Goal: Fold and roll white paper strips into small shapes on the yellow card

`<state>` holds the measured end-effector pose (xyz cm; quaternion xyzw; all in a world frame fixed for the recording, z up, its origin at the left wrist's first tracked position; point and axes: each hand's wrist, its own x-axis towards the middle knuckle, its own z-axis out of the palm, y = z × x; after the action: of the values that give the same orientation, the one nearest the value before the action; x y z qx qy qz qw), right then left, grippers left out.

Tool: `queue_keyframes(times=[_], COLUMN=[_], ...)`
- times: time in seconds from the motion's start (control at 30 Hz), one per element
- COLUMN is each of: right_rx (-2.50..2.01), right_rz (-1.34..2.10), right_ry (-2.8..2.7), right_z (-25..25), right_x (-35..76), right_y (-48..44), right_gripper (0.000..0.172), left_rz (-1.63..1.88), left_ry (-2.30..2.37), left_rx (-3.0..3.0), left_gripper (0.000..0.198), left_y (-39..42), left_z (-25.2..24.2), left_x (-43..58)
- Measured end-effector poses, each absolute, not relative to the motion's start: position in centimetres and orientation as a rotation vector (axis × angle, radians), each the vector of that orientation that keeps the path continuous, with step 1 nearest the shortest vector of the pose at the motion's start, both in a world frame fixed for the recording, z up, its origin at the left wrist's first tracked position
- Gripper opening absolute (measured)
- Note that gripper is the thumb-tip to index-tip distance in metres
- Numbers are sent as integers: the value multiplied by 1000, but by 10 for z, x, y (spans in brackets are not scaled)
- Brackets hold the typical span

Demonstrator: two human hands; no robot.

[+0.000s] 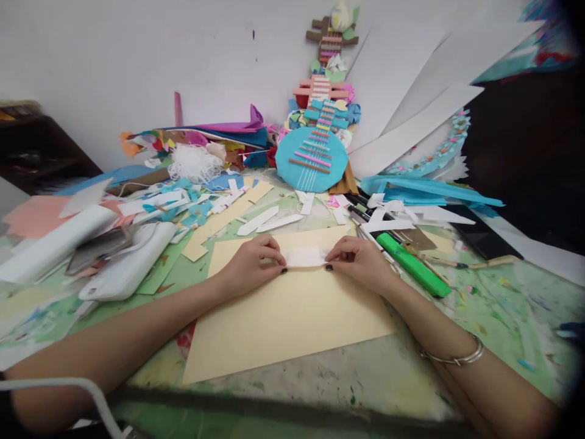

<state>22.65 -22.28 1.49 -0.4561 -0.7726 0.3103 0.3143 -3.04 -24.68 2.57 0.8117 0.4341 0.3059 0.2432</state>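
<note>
A small white strip of paper (305, 256) is stretched sideways between my two hands. My left hand (256, 262) pinches its left end between thumb and fingers, and my right hand (354, 261) pinches the right end the same way. Beneath both hands lies a large cream sheet of paper (274, 329), flat on the table. The strip is over the upper part of this sheet; whether it touches the sheet I cannot tell. Just beyond it lie pointed white paper pieces (258, 221).
A blue paper lute (311, 158) leans at the back wall. Right of the sheet lie a green box cutter (414, 265), pens and a paintbrush (475, 263). A white power bank (128, 262) with a cable, paper scraps and white string (195, 161) crowd the left. A black phone (484, 235) lies far right.
</note>
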Motion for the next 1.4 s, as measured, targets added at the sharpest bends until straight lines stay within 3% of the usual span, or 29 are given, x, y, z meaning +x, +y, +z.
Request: queue_keyframes(times=[1.4], right_rx=[-1321], right_rz=[742], right_ry=[-2123], right_z=[21], right_x=[221], right_y=[-230], right_gripper=[7], left_rz=[759], left_ry=[1258], left_rx=[2260], left_gripper=[9], left_y=[-247], left_z=[28], left_x=[-27])
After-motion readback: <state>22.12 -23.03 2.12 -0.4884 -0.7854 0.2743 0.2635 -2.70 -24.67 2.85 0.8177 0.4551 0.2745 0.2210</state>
